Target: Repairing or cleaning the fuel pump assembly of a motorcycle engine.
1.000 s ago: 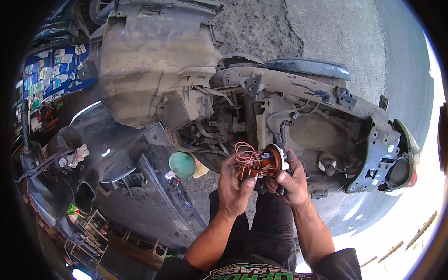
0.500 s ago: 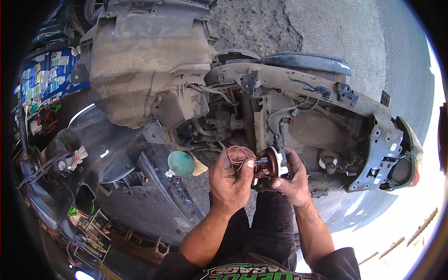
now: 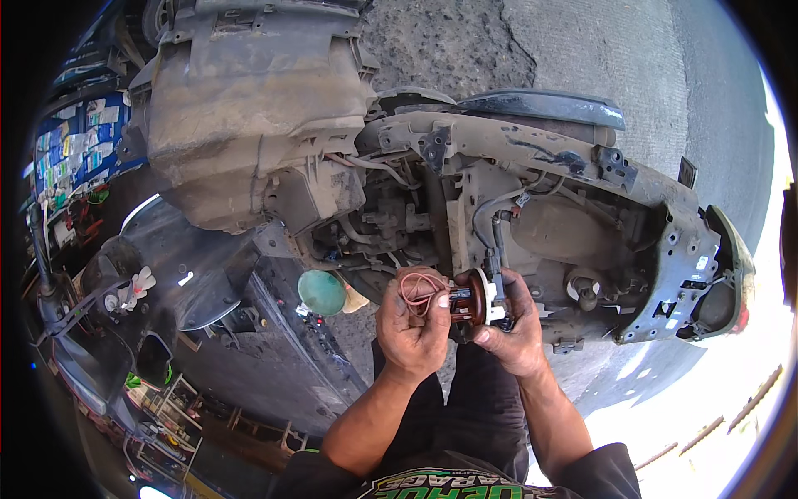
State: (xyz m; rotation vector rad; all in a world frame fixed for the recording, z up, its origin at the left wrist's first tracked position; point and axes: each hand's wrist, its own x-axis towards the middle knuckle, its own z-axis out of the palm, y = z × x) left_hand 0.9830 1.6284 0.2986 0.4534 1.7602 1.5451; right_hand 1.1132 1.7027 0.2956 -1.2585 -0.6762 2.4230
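Observation:
Between my hands is a fuel pump (image 3: 477, 304) with a round white flange and a brown ring behind it. My left hand (image 3: 410, 337) closes on its left end, thumb on top, and a loop of thin reddish wire (image 3: 416, 293) lies over those fingers. My right hand (image 3: 516, 331) grips the white flange side with thumb and fingers. A black plug with a cable (image 3: 493, 262) runs from the flange up toward the stripped scooter frame (image 3: 565, 166). Fingers partly hide the pump's ends.
A dusty plastic scooter body part (image 3: 241, 125) lies at the upper left. Black fairing panels (image 3: 191, 258) stand at the left. A round green dish (image 3: 322, 293) is left of my hands. A metal bracket (image 3: 686, 270) sticks out at the right.
The fuel pump has turned slightly between my hands, so less of its brown side shows. My left hand stays on the wire end, and both grips hold.

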